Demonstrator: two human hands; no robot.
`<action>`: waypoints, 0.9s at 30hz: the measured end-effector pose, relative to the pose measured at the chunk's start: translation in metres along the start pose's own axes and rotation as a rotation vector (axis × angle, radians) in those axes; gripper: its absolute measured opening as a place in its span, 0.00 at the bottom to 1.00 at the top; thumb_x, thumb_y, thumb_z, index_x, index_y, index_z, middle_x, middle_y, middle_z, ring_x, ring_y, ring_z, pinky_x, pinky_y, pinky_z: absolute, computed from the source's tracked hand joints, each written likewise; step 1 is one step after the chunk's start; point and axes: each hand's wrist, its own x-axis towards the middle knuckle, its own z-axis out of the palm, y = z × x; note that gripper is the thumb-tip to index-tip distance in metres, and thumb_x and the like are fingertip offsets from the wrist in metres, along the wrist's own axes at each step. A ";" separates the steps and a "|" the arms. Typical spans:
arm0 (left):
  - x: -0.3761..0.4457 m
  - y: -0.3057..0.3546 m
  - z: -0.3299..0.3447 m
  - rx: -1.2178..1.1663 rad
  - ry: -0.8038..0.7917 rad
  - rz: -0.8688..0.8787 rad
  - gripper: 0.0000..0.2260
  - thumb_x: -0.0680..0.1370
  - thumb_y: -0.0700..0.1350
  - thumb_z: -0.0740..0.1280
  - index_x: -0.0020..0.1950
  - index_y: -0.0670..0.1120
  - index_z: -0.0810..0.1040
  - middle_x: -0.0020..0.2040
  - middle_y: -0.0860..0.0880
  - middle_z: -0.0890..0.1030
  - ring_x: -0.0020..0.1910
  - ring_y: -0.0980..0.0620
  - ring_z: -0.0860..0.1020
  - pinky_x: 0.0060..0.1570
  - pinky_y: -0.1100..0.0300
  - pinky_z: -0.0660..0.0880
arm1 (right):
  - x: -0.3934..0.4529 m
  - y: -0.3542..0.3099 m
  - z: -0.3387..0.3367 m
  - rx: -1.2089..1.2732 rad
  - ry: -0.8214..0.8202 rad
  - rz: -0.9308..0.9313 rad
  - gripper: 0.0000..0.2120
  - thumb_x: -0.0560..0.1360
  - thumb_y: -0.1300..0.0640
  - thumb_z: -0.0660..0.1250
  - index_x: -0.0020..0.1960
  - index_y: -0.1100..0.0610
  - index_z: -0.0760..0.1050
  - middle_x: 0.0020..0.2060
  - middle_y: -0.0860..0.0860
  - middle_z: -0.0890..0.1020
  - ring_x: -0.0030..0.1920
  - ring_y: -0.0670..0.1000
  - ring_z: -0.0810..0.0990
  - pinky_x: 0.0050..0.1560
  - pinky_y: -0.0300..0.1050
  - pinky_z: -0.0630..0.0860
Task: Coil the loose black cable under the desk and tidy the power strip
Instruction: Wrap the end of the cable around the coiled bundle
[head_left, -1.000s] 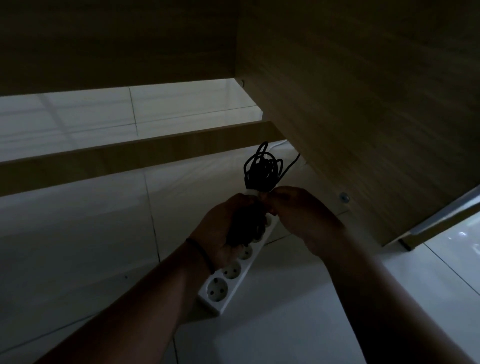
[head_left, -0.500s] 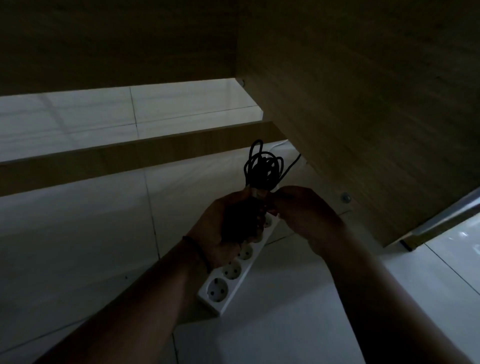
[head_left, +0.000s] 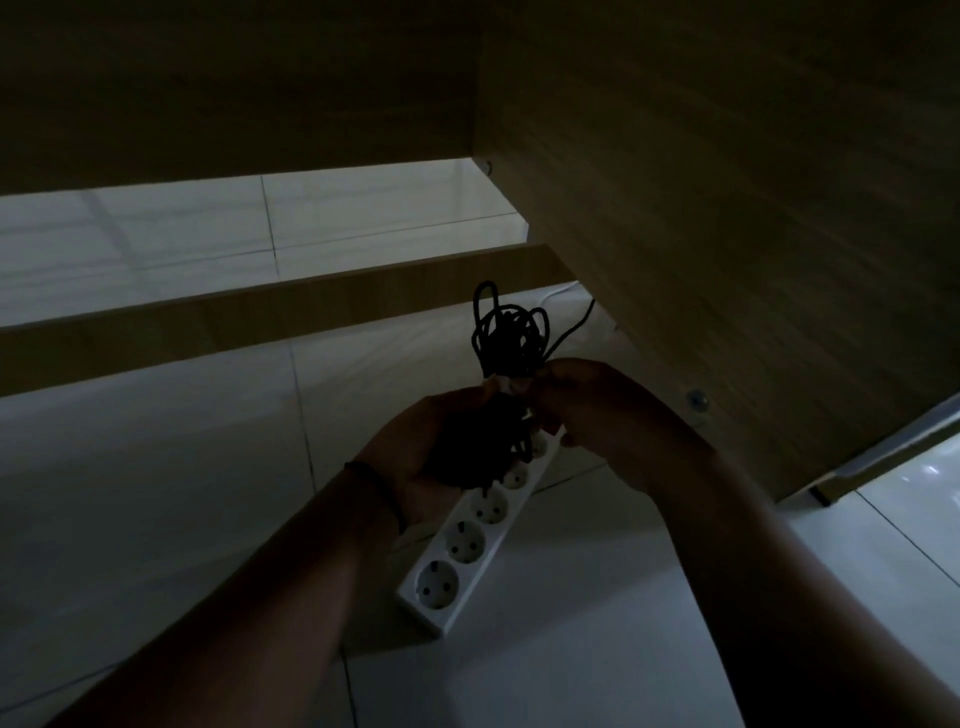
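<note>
While both hands work above the power strip (head_left: 470, 540), here's the state:
black cable (head_left: 506, 332): bundled in loops, held up just above the strip's far end; one strand trails off toward the desk side panel (head_left: 727, 234).
left hand (head_left: 436, 457): fingers curled around the lower part of the bundle, palm up.
right hand (head_left: 608, 415): fingertips pinching a pale tie (head_left: 501, 385) wrapped round the bundle's middle.
power strip: white, flat on the tile floor (head_left: 156, 493), sockets up, far end hidden under the hands.
crossbar (head_left: 260, 317): beyond the strip.
</note>
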 end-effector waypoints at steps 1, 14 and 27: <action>0.000 0.000 0.000 0.009 0.016 -0.011 0.14 0.72 0.46 0.61 0.40 0.45 0.86 0.45 0.45 0.85 0.43 0.50 0.83 0.51 0.56 0.74 | 0.001 -0.001 0.001 0.006 0.003 0.009 0.07 0.76 0.57 0.65 0.45 0.61 0.76 0.31 0.50 0.74 0.27 0.43 0.74 0.21 0.26 0.66; 0.000 0.002 -0.004 0.047 -0.001 -0.002 0.14 0.79 0.44 0.57 0.59 0.40 0.75 0.41 0.44 0.81 0.31 0.52 0.79 0.29 0.63 0.76 | 0.005 0.004 -0.001 -0.085 -0.017 0.058 0.06 0.76 0.56 0.64 0.43 0.57 0.76 0.34 0.50 0.77 0.33 0.44 0.74 0.29 0.34 0.69; 0.002 0.003 -0.007 -0.073 -0.247 -0.151 0.13 0.78 0.51 0.57 0.36 0.47 0.65 0.23 0.53 0.66 0.16 0.58 0.63 0.15 0.66 0.59 | 0.005 0.018 -0.002 0.096 -0.021 0.176 0.09 0.75 0.49 0.65 0.42 0.54 0.75 0.40 0.49 0.80 0.42 0.47 0.78 0.38 0.41 0.69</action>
